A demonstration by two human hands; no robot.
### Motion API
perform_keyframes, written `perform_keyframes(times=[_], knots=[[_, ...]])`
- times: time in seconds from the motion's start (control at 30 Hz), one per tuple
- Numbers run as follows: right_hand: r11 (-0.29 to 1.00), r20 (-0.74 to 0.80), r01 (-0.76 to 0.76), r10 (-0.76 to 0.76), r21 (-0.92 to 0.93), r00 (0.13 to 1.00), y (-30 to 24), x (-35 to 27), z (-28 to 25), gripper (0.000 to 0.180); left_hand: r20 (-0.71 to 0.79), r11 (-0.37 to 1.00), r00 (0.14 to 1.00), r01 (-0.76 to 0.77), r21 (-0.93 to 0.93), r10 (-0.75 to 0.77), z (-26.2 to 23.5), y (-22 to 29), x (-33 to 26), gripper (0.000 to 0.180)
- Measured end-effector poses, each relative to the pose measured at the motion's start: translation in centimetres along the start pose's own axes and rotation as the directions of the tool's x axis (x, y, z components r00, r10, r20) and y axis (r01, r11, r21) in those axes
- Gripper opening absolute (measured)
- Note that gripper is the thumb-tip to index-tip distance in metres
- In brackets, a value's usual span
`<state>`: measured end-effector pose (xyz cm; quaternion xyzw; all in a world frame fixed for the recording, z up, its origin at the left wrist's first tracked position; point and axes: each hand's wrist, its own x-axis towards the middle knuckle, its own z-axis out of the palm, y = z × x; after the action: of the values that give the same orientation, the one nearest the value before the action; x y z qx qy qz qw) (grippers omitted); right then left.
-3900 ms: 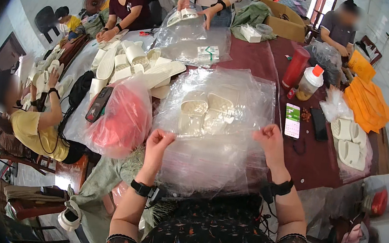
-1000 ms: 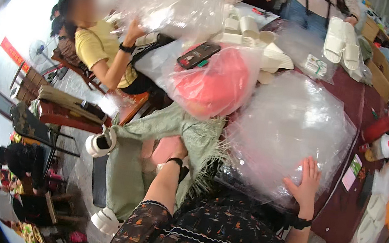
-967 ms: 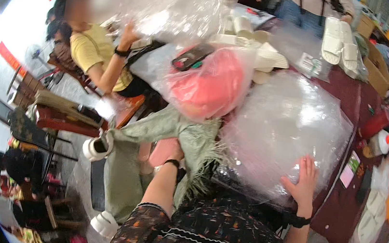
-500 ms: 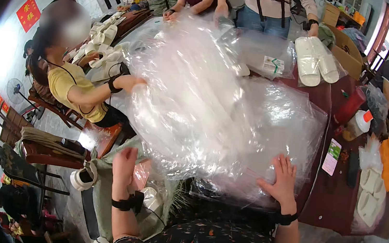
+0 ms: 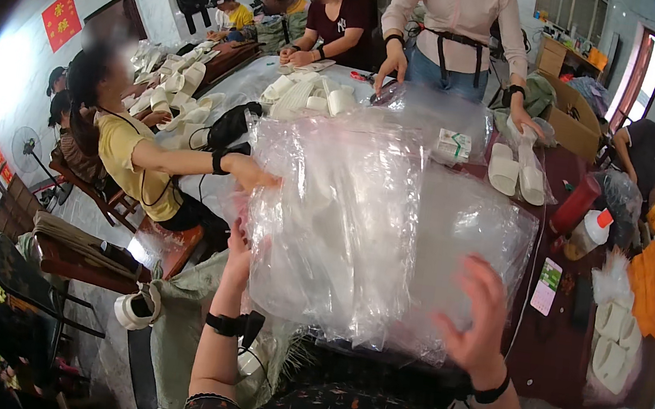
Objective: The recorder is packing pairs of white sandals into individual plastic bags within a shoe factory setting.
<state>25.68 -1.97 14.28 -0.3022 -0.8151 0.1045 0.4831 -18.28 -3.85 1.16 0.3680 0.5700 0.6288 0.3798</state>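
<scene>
A stack of clear plastic bags (image 5: 332,230) lies in front of me, its sheets wrinkled and shiny. My left hand (image 5: 235,263) is at the left edge of this stack, fingers pointing up and seemingly stretched out; part of them is hard to make out against the plastic. Above the right side of more clear bags (image 5: 472,222) my right hand (image 5: 481,317) is raised, fingers apart, slightly blurred and holding nothing. From the left, a co-worker's hand (image 5: 253,175) grips the upper left part of the stack.
White slippers (image 5: 518,166) in a clear bag lie at the far right, under another person's hand. A red bottle (image 5: 575,204), a plastic jar (image 5: 588,235), a phone-like card (image 5: 546,286) and bagged slippers (image 5: 613,346) line the right side. A green sack (image 5: 189,335) stands at lower left.
The billowing plastic has settled into a flatter, squarer stack. My left hand has moved up and right to its edge. My right hand has lifted off the bags on the right.
</scene>
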Motion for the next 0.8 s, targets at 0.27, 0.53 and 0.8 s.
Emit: perform_keyframes(times=[0.27, 0.53, 0.8], knots=[[0.908, 0.375, 0.365, -0.418, 0.207, 0.828, -7.0, 3.9, 12.2, 0.087, -0.001, 0.977, 0.977, -0.213, -0.021, 0.213, 3.9, 2.0, -0.2, 0.117], [0.998, 0.504, 0.029, -0.054, 0.057, 0.862, -1.9, 2.8, 16.5, 0.107, -0.049, 0.983, 0.998, -0.024, 0.182, 0.033, 3.5, 2.4, -1.3, 0.095], [0.761, 0.575, -0.434, 0.099, 0.483, 0.812, 4.7, 0.3, 18.2, 0.081, 0.104, 0.995, 0.989, 0.100, 0.027, -0.103, 3.8, 5.1, -2.5, 0.058]])
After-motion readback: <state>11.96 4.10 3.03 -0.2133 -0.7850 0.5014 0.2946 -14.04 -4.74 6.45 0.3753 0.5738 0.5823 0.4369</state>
